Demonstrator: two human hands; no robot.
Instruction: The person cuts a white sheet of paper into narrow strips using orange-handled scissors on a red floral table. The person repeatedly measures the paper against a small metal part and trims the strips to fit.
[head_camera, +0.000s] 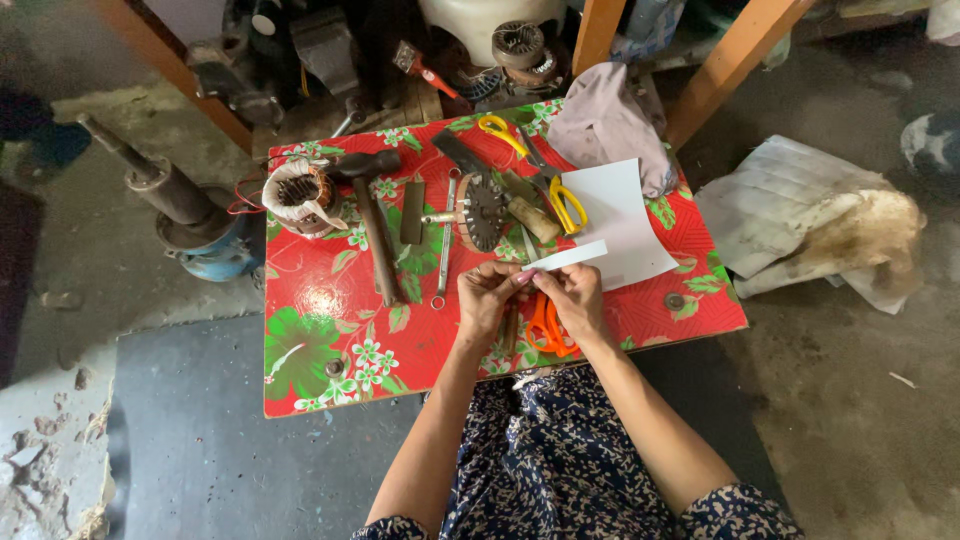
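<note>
Both my hands meet over the near edge of a small table with a red flowered cloth. My left hand and my right hand together pinch a narrow white paper strip that sticks out to the right. Orange-handled scissors lie on the cloth under my right hand. A white paper sheet lies just beyond the strip.
On the cloth lie a motor stator with copper windings, a hammer, a rotor disc, a wrench, two yellow-handled scissors and a grey rag. A blue pump stands left; crumpled sacking right.
</note>
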